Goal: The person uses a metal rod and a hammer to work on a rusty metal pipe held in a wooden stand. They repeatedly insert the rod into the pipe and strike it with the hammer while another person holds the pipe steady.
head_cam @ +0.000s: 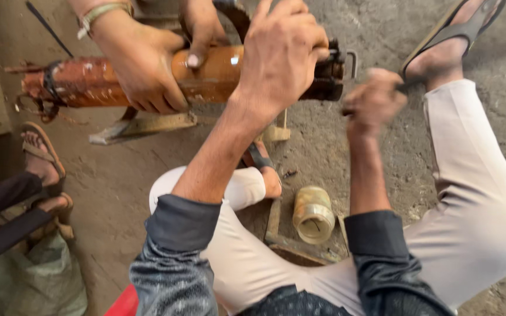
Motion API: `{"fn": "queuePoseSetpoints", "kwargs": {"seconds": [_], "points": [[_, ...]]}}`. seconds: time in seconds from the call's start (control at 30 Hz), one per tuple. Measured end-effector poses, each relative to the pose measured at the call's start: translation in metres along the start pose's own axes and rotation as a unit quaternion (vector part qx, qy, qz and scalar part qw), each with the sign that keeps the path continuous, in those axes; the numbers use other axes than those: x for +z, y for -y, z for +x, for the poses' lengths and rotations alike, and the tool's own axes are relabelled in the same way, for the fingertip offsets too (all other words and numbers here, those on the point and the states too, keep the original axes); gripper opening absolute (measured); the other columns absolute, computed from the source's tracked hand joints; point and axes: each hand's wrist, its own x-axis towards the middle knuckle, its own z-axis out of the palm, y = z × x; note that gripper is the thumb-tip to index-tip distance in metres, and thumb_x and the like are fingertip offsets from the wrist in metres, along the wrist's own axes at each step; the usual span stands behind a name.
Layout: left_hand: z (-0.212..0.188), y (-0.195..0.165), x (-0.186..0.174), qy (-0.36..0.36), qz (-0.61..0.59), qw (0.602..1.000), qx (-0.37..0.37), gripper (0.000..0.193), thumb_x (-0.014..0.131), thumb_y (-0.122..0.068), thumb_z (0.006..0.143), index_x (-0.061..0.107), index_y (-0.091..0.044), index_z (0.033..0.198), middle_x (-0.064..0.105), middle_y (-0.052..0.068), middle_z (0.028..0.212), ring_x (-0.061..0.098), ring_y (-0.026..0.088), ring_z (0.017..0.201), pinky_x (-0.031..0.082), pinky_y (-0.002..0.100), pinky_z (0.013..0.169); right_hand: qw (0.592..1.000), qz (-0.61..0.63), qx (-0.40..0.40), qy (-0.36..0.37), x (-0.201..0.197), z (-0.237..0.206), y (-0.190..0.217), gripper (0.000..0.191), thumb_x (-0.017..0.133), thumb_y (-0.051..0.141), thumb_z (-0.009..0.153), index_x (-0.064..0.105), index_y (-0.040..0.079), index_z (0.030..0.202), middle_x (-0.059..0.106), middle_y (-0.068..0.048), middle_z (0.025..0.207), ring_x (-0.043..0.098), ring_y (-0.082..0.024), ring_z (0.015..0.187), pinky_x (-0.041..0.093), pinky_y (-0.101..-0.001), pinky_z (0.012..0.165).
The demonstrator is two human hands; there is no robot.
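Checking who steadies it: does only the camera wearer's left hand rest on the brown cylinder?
No: the left hand grips the brown cylinder, and another person's hands press on it too.

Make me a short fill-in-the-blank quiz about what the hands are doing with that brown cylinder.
1. The person's left hand grips the ____-coloured cylinder from above.
2. The person's right hand is closed in a ____ around a thin dark tool.
3. A co-worker's hand steadying the cylinder wears a ____ at the wrist.
4. The small jar lies on the ground between the person's ____.

Missing words: brown; fist; bracelet; legs
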Motion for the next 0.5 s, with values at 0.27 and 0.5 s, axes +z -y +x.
{"fn": "queuePoseSetpoints", "kwargs": {"seconds": [0.27, 0.5], "points": [[0.008, -0.005, -0.006, -0.002, -0.007, 1.0, -0.002, 0.006, 0.081, -0.013, 0.078, 0.077, -0.009, 0.077, 0.067, 0.006, 0.081, 0.064, 0.028, 0.095, 0.036, 0.058, 0.11, 0.993, -0.101, -0.065, -0.017, -0.017, 0.003, -0.006, 0.037, 0.061, 0.012, 0.107, 0.043, 0.012, 0.074, 0.045, 0.001, 0.057, 0.044, -0.013, 0.047, 0.04, -0.0319, 0.044], [0.007, 0.0, 0.002, 0.022, 0.007, 1.0, 0.0, 0.006, 0.079, -0.014, 0.081, 0.077, -0.01, 0.076, 0.065, 0.01, 0.083, 0.063, 0.032, 0.094, 0.032, 0.059, 0.117, 0.973, -0.23, -0.021, -0.002, -0.032, -0.02, -0.009, 0.038, 0.07, 0.014, 0.104, 0.046, 0.008, 0.076, 0.045, 0.002, 0.061, 0.046, -0.011, 0.052, 0.038, -0.0298, 0.043]]}}
